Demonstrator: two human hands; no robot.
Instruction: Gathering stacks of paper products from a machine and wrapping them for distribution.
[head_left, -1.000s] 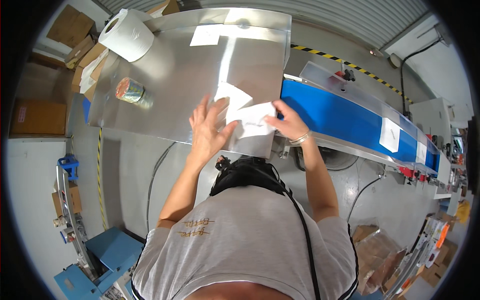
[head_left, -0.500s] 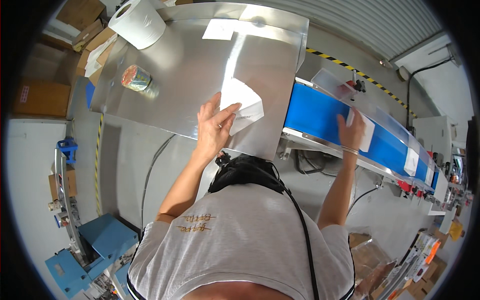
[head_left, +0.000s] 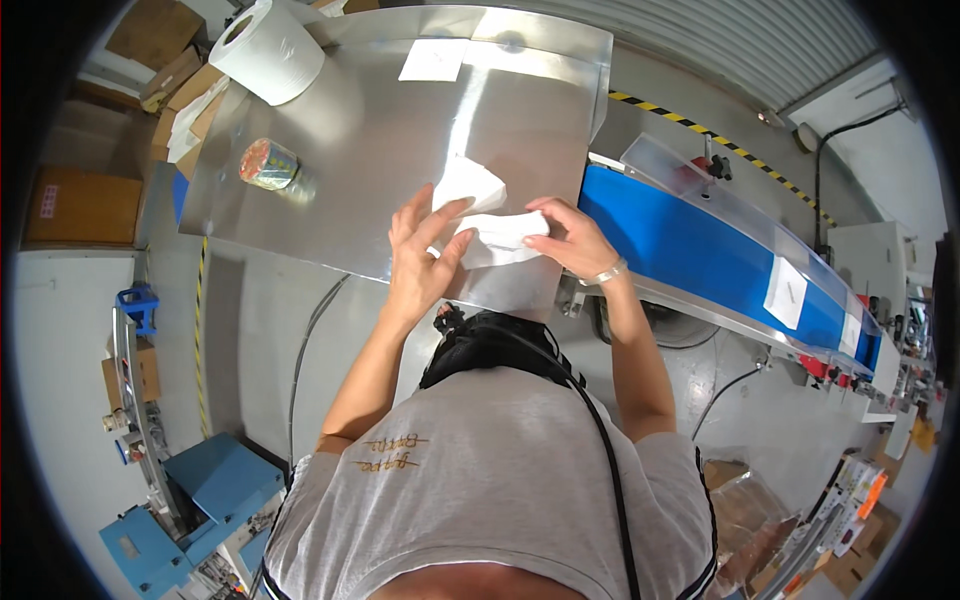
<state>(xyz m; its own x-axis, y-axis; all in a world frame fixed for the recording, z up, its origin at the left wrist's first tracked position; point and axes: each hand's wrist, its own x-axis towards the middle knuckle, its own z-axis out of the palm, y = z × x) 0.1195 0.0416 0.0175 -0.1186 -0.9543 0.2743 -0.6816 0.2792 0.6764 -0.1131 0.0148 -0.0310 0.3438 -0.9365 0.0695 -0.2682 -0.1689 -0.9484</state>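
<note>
Both my hands are over the near right part of the metal table (head_left: 365,125). My right hand (head_left: 580,245) pinches the right end of a flat white packet (head_left: 508,232), which looks bent or creased. The fingers of my left hand (head_left: 420,245) are bent, with the thumb pressed on the packet's left end. Just beyond it, a stack of white packets or folded sheets (head_left: 475,180) lies partly under my left fingertips. How many there are is hidden.
A blue conveyor belt (head_left: 665,225) runs off to the right, carrying white packets (head_left: 786,292) behind a clear guard (head_left: 740,210). On the table stand a tape roll stack (head_left: 268,163), a large white roll (head_left: 275,60) and a white sheet (head_left: 431,60).
My right hand has come back from the belt to the table and taken hold of a white packet beside my left hand. The packet it placed has travelled right along the belt.
</note>
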